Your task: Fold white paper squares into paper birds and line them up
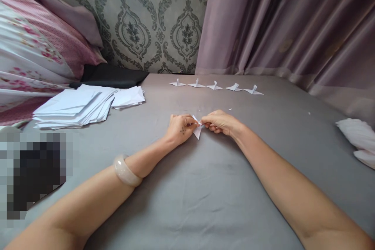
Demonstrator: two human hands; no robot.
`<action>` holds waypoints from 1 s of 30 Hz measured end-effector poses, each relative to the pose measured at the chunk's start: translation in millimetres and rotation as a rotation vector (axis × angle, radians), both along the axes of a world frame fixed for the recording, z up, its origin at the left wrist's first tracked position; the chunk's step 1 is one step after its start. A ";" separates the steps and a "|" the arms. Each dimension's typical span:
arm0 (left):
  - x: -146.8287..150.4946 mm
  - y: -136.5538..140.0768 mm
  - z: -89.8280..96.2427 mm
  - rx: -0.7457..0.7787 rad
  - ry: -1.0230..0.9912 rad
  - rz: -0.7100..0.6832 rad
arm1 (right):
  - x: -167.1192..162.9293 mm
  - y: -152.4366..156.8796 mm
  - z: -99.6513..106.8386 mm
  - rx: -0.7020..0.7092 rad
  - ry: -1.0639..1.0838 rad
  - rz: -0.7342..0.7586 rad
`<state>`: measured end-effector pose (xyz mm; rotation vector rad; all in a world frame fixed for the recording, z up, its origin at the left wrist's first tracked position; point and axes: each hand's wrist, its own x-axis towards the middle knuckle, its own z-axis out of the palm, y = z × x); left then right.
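Between my two hands is a small folded white paper piece, pointed at its lower end, held just above or on the grey sheet. My left hand pinches it from the left, thumb and fingers closed. From the right, my right hand grips it with thumb and forefinger, the other fingers curled under. The fingertips meet at its middle and hide that part. Beyond them, several folded white paper figures with spread wings stand in a row.
At the left lies a thick stack of white paper sheets, with smaller paper pieces beside it. A black folded item is behind them. White cloth lies at the right edge. Purple curtains hang at the back right.
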<state>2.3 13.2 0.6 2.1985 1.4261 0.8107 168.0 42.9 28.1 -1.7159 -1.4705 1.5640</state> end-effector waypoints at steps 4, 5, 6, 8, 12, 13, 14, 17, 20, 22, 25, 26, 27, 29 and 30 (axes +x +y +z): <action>0.6 0.9 -2.1 -0.002 -0.014 0.009 | 2.3 1.0 -1.5 0.003 0.013 0.019; 0.4 1.1 -2.7 -0.008 -0.024 0.013 | 2.9 1.2 -2.1 0.007 0.015 0.022; 0.3 1.3 -3.2 -0.013 -0.036 0.020 | 3.3 1.4 -2.7 0.011 0.017 0.025; -0.1 1.3 -3.8 -0.023 -0.060 0.032 | 3.9 1.5 -4.0 0.019 0.019 0.031; -0.1 0.3 -2.9 -0.014 -0.085 0.015 | 4.4 1.7 -5.7 0.022 0.019 0.050; 0.0 0.0 -2.7 -0.010 -0.093 0.007 | 4.6 1.8 -5.9 0.022 0.020 0.051; 0.0 -0.2 -2.6 -0.008 -0.103 0.004 | 4.8 1.9 -5.8 0.021 0.023 0.049; -0.1 -0.2 -3.6 -0.026 -0.149 0.024 | 5.9 2.5 -5.3 0.012 0.044 0.039; -0.7 1.3 -6.7 -0.049 -0.201 0.042 | 7.0 3.5 -4.9 -0.005 0.075 0.041; -1.0 2.9 -9.3 -0.054 -0.234 0.033 | 7.3 4.0 -4.8 -0.008 0.087 0.040; -0.9 5.5 -12.4 -0.065 -0.279 0.024 | 7.3 4.0 -5.0 -0.004 0.100 0.023; -0.8 6.2 -13.2 -0.071 -0.291 0.024 | 7.4 3.9 -5.0 -0.002 0.104 0.014; -0.6 6.8 -13.8 -0.076 -0.301 0.026 | 7.8 4.0 -5.2 0.001 0.108 0.005; -0.4 7.4 -14.6 -0.085 -0.313 0.026 | 9.2 4.4 -5.7 0.013 0.113 -0.023; -0.4 7.6 -15.0 -0.087 -0.320 0.028 | 10.0 4.8 -6.1 0.020 0.116 -0.042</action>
